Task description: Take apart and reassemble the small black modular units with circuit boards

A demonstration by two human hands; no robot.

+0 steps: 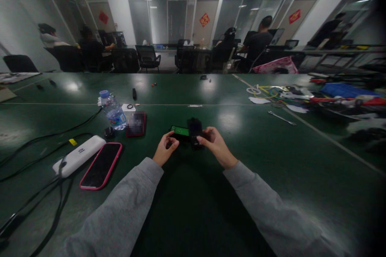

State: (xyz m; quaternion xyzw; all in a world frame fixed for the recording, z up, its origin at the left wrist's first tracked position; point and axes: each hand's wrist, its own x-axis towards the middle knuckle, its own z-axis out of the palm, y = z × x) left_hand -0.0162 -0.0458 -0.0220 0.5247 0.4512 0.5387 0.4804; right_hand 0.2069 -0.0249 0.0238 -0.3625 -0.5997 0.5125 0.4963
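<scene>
My right hand (215, 142) grips a small black boxy device (195, 128), its thumb across the near face and its fingers on the right side. To the left of that device is a flat, dark-edged rectangular panel (181, 130) with a green face and small light marks. Whether the panel and the device are joined I cannot tell. My left hand (166, 145) has curled fingers, with the fingertips at the panel's left end and the thumb bent below. Both hands are just above the dark green table (193, 192).
On the left are a pink-edged phone (101, 166), a white power bank (80, 156), black cables (60, 196), a water bottle (113, 111) and a red-edged dark device (136, 123). A wrench (282, 118) and tangled cables (274, 91) are on the right. People sit beyond the table.
</scene>
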